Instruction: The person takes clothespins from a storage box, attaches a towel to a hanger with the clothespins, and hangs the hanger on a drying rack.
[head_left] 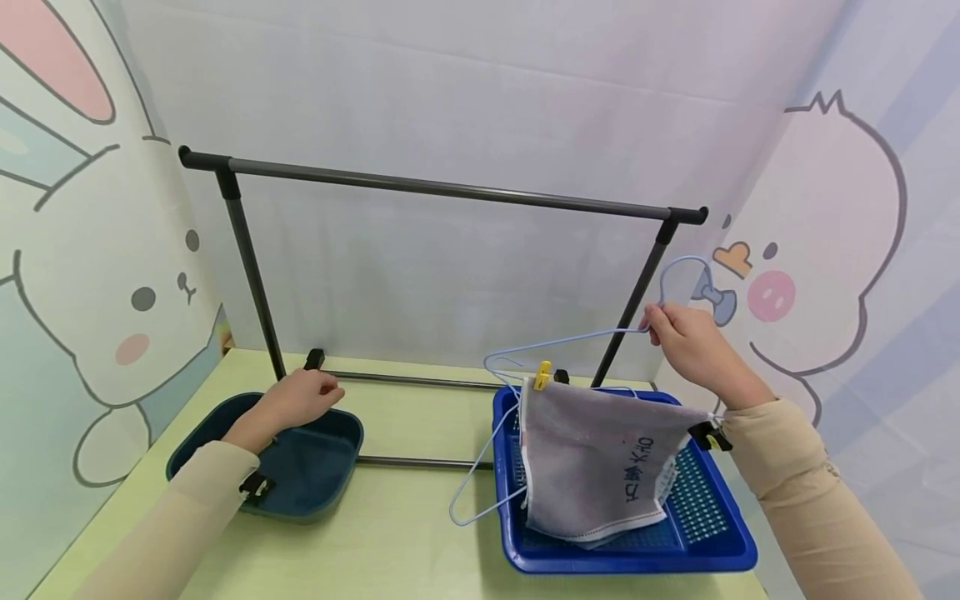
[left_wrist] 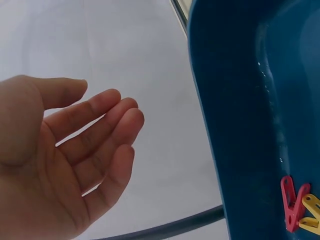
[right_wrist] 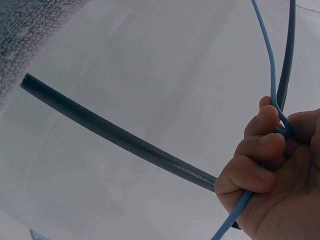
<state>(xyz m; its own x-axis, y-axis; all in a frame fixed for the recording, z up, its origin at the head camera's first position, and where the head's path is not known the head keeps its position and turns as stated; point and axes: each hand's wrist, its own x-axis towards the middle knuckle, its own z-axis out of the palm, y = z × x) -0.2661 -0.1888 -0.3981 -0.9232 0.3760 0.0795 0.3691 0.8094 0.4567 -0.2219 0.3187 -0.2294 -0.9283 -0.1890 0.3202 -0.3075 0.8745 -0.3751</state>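
My right hand [head_left: 686, 350] grips a light blue wire hanger [head_left: 555, 340] at its neck, just below the hook. In the right wrist view the fingers curl round the blue wire [right_wrist: 272, 70]. A grey towel [head_left: 592, 458] with dark writing hangs below the hanger, overlapping the blue basket; a yellow clothespin [head_left: 542, 375] sits at its upper left corner. Over the dark blue basin [head_left: 330, 487] is my left hand [head_left: 300, 397], holding nothing, its fingers loosely bent. Inside the basin, a red clothespin [left_wrist: 294, 204] and a yellow one [left_wrist: 311, 212] show in the left wrist view.
Behind both hands stands a dark metal rack with a top bar [head_left: 450, 190] and two low bars across the pale green table [head_left: 420, 533]. The blue basket [head_left: 630, 562] is at the right, with more blue hanger wire [head_left: 468, 483] jutting from its left side. Printed curtains surround the table.
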